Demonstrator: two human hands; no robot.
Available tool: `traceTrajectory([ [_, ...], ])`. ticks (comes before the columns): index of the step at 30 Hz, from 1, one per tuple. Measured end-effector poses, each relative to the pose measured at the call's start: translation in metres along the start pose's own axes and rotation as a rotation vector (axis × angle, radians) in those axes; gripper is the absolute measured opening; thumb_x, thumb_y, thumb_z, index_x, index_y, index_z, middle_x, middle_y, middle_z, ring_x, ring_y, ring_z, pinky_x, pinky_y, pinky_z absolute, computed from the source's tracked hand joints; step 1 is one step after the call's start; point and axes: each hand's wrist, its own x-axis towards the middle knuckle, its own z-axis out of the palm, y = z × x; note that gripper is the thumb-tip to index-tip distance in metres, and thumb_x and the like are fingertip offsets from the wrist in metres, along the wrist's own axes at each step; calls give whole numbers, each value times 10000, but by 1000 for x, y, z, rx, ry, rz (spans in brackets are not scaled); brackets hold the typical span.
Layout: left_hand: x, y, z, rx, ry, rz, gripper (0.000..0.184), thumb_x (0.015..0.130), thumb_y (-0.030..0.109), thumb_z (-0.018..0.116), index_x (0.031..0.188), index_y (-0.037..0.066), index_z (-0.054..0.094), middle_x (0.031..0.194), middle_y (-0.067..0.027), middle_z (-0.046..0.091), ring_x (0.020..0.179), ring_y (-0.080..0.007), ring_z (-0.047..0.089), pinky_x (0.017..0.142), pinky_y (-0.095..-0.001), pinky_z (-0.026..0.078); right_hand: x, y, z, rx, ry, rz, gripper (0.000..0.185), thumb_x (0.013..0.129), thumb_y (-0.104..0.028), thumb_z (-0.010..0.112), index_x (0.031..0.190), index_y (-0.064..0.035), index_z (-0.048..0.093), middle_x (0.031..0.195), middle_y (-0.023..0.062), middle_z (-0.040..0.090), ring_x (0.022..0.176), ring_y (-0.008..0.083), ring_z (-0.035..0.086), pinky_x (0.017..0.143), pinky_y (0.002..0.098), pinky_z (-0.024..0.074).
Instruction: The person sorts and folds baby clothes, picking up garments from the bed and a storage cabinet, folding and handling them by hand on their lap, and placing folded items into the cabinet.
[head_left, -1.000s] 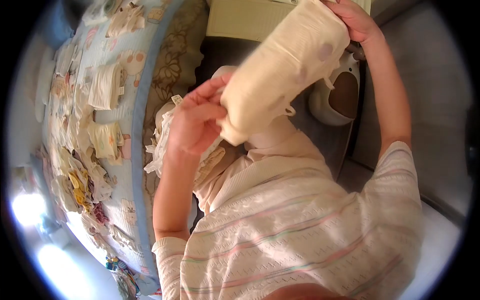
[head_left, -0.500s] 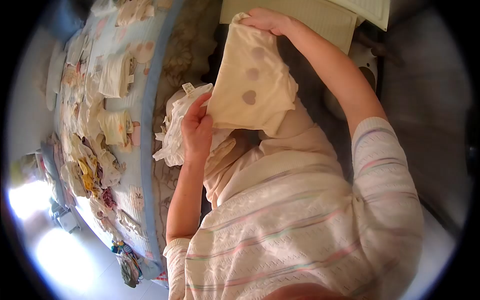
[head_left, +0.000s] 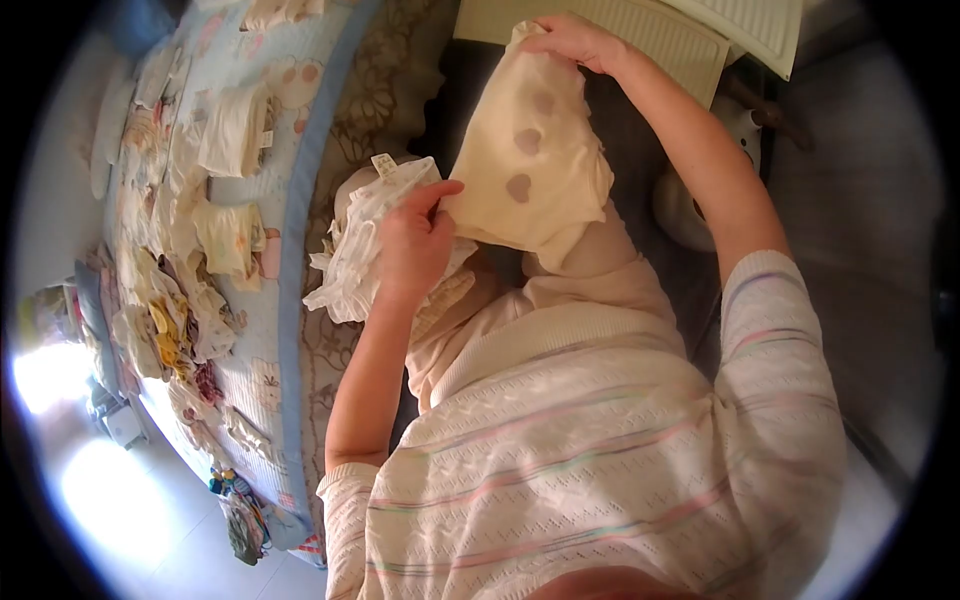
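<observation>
A cream baby garment (head_left: 545,150) with purplish-grey heart prints is spread above my lap. My right hand (head_left: 578,42) grips its far top edge, the fingers closed on the bunched cloth. At its near left edge is my left hand (head_left: 412,240), with the index finger reaching over the cloth and the other fingers curled; the edge appears pinched there, though the contact is partly hidden. Under and beside my left hand lies a pile of white ruffled baby clothes (head_left: 355,245) with a label sticking up. It rests on my leg, against the bed's side.
To the left is a bed (head_left: 335,110) with a blue-edged cover. On it lie folded clothes (head_left: 235,130), a small yellowish garment (head_left: 232,238) and a heap of mixed clothes (head_left: 170,335). A ribbed cream panel (head_left: 640,45) stands ahead, with a rounded pale object (head_left: 685,210) at right.
The heart-print garment has shifted right and slackened into folds with my right hand. My left hand has turned, its index finger now stretched out over the garment's edge.
</observation>
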Motion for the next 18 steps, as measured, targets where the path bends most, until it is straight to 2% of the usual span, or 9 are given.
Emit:
traceTrajectory([
  [3, 1, 9, 18, 530, 255, 548, 333, 705, 34, 599, 1037, 46, 590, 1003, -141, 548, 905, -285, 527, 777, -356, 429, 12, 10, 4, -127, 97, -203, 329, 862, -204, 558, 1125, -6, 560, 1038, 114, 613, 948, 211, 587, 859, 325, 456],
  [6, -5, 30, 43, 435, 102, 671, 400, 643, 99, 673, 1030, 71, 577, 1112, -141, 504, 1012, -335, 475, 801, -421, 406, 11, 13, 7, 12, 20, -60, 261, 786, -220, 622, 973, -37, 611, 889, 43, 610, 849, 114, 567, 743, 265, 463],
  [9, -2, 51, 72, 441, 78, 816, 424, 599, 110, 713, 1005, 94, 590, 1036, -108, 517, 985, -280, 498, 798, -391, 417, 9, 14, 15, -170, 69, -44, 284, 770, -221, 638, 982, -33, 619, 850, 48, 612, 784, 139, 576, 709, 282, 474],
  [12, 12, 53, 91, 485, -43, 743, 417, 598, 119, 715, 993, 116, 583, 988, -86, 504, 958, -270, 492, 780, -394, 408, -5, 30, 17, -231, 296, -286, 263, 793, -245, 613, 954, -36, 618, 816, 28, 607, 749, 120, 571, 645, 264, 466],
  [13, 16, 55, 90, 495, -7, 773, 354, 599, 109, 710, 935, 117, 599, 889, -56, 501, 888, -251, 510, 734, -377, 428, -20, 25, 14, -179, 282, -210, 264, 806, -257, 604, 957, -41, 616, 825, 24, 609, 746, 114, 574, 634, 256, 463],
  [16, 34, 45, 90, 440, 36, 803, 287, 596, 95, 699, 871, 110, 620, 817, -39, 496, 821, -242, 526, 662, -346, 450, -82, 22, 3, 3, 242, 42, 275, 847, -297, 574, 981, -59, 608, 855, 12, 616, 737, 97, 582, 600, 234, 456],
  [17, 40, 44, 89, 436, 85, 841, 225, 644, 81, 689, 865, 96, 649, 753, -28, 532, 709, -169, 555, 582, -287, 456, -102, 27, 1, 79, 235, 142, 283, 863, -312, 561, 1000, -67, 603, 869, 10, 619, 734, 94, 586, 590, 230, 455],
  [18, 43, 41, 86, 290, 30, 683, 217, 672, 88, 685, 887, 90, 653, 756, -23, 555, 689, -143, 554, 579, -271, 456, -121, 37, 0, 139, 204, 183, 298, 868, -327, 556, 1016, -71, 599, 866, 10, 619, 723, 97, 586, 584, 234, 456],
])
